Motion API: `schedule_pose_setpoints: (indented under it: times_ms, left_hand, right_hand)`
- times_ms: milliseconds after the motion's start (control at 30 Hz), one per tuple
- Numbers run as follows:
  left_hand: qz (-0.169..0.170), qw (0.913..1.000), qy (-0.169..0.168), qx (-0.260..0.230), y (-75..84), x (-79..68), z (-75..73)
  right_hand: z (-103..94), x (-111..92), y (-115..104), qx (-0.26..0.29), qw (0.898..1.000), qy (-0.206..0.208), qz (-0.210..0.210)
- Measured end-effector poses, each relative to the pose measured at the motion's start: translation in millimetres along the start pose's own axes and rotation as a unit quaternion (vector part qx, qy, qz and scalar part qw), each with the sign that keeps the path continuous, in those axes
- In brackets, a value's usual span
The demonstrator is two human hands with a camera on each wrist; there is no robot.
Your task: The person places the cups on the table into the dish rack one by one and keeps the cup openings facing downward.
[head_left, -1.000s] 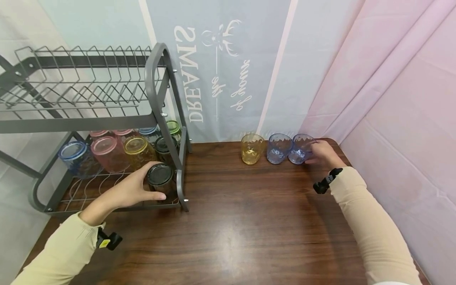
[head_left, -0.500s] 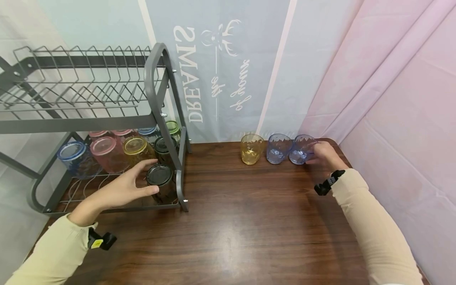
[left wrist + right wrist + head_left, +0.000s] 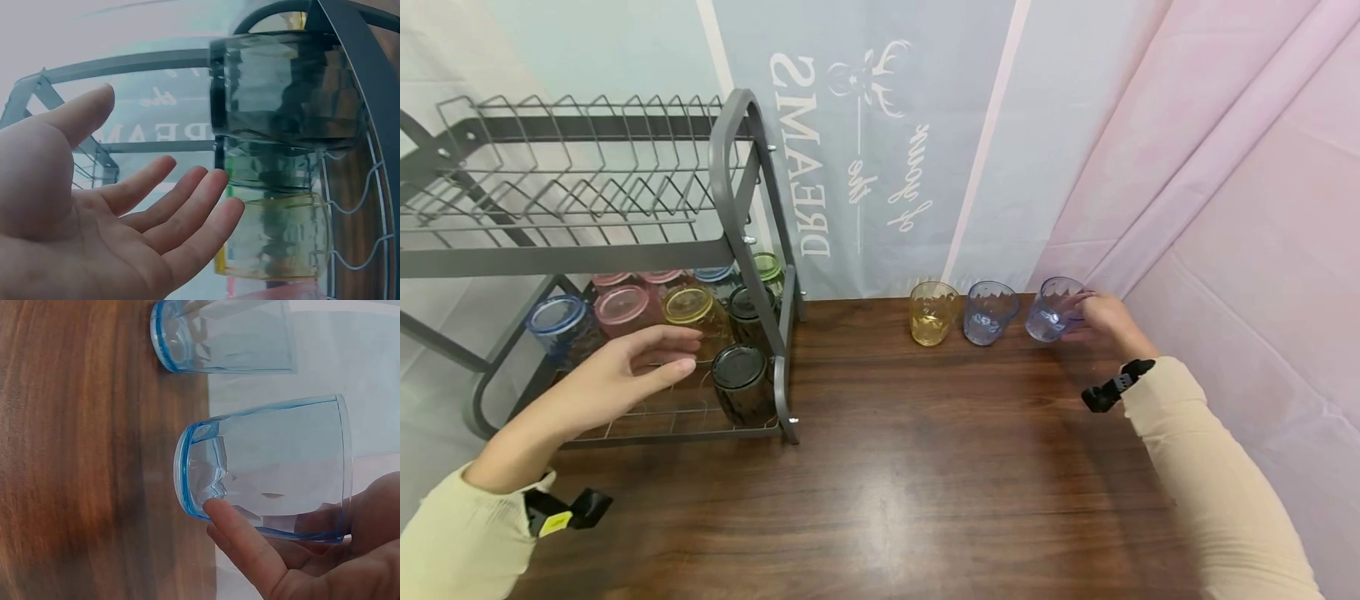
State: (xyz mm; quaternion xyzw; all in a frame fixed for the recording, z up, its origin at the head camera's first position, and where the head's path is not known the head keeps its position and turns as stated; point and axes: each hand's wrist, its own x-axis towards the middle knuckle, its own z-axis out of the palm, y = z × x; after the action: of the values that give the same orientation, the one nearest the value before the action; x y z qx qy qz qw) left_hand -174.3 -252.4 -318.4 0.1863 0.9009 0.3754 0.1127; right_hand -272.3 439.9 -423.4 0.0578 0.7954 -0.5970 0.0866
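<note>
My left hand (image 3: 640,375) hovers in front of the rack's lower tier, thumb and fingers spread and holding nothing. Just to its right an upside-down black glass (image 3: 742,387) stands apart from it on the lower wire shelf. In the left wrist view the same dark glass (image 3: 284,90) lies beyond the fingertips. My right hand (image 3: 1108,321) grips a clear blue glass (image 3: 1051,312) by its right side near the back of the table. In the right wrist view the fingers lie along the blue glass (image 3: 269,469), partly behind its wall. It looks slightly tilted.
A second blue glass (image 3: 990,315) and a yellow glass (image 3: 932,315) stand upright to the left of the held one. The grey two-tier rack (image 3: 730,250) carries several upside-down coloured glasses on its lower shelf. Curtains hang behind the brown table (image 3: 880,467).
My left hand has let go of the black glass and drawn back to the left. My right hand has moved right with the blue glass, opening a gap to its neighbour.
</note>
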Motion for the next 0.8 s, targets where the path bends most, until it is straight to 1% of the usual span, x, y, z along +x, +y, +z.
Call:
schedule_pose_setpoints:
  times_ms: [33, 100, 133, 233, 300, 367, 433, 567, 667, 800]
  left_hand:
    - [0.002, 1.0000, 0.000, 0.002, 1.2, -0.7, -0.4]
    - [0.003, 1.0000, 0.000, 0.006, 3.6, -1.4, -0.5]
    - [0.004, 1.0000, 0.000, 0.008, 4.9, -1.8, -0.5]
    - [0.003, 0.9999, 0.002, 0.013, 8.8, -1.8, -0.5]
    - [0.010, 0.9998, 0.007, 0.014, 12.6, -1.8, -1.3]
    - [0.023, 0.9996, 0.015, 0.009, 15.8, -1.3, -2.3]
    - [0.042, 0.9989, 0.022, 0.002, 19.0, -0.6, -3.7]
    - [0.069, 0.9973, 0.024, -0.008, 25.3, -0.2, -5.4]
    - [0.077, 0.9969, 0.007, -0.013, 31.8, -1.3, -5.1]
    - [0.092, 0.9951, -0.029, -0.018, 42.6, -2.0, -3.1]
  right_hand:
    - [6.9, -11.6, -19.4, -0.038, 0.998, 0.017, 0.049]
    - [15.1, -22.4, -38.0, -0.092, 0.993, 0.022, 0.068]
    - [18.3, -27.3, -46.2, -0.110, 0.991, 0.023, 0.077]
    - [22.4, -36.1, -58.1, -0.133, 0.988, 0.020, 0.079]
    - [22.7, -39.3, -59.1, -0.144, 0.987, 0.031, 0.069]
    - [21.7, -41.8, -60.7, -0.142, 0.988, 0.032, 0.060]
    - [19.5, -43.9, -62.2, -0.123, 0.990, 0.037, 0.052]
    - [16.2, -47.3, -70.3, -0.068, 0.996, 0.041, 0.045]
    - [15.6, -49.8, -77.0, -0.044, 0.997, 0.038, 0.044]
    - [19.5, -55.0, -86.2, -0.045, 0.998, 0.028, 0.041]
